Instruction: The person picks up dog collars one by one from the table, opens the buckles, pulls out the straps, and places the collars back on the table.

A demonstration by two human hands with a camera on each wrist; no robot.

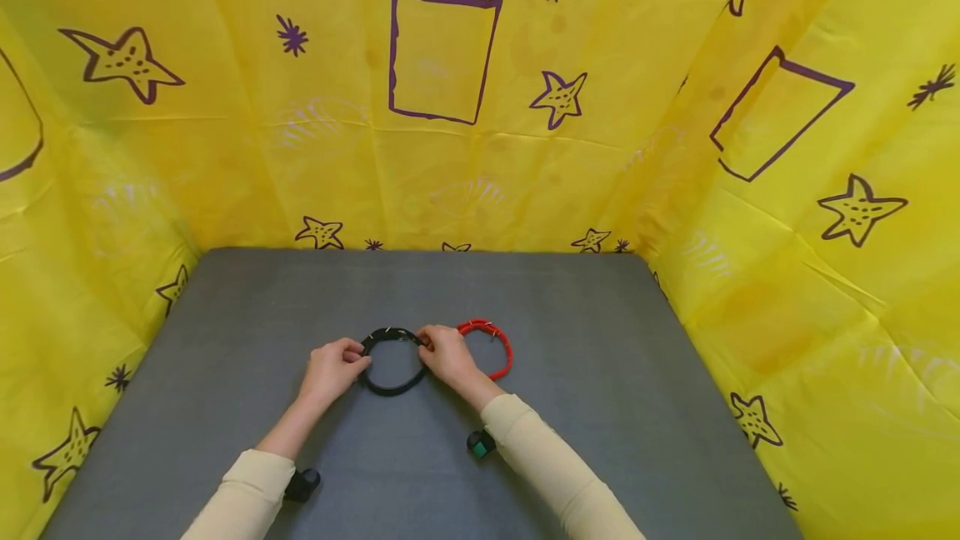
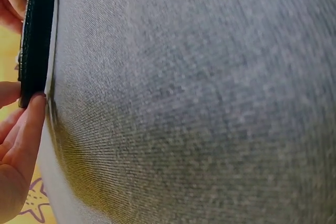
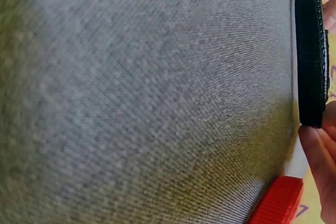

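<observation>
Band (image 1: 388, 391), black, between left hand (image 1: 335, 367), right hand (image 1: 447, 354)

The right grip (image 1: 452, 354) hides the left side of a red loop (image 1: 509, 350), itself cropped in the right-wrist view. Fittings on the black loop (image 1: 393, 391) are too small to make out. Frame edges trim both sleeves (image 1: 558, 469) and the worktop (image 1: 600, 407), whose weave partly blurs in the wrist views.
</observation>
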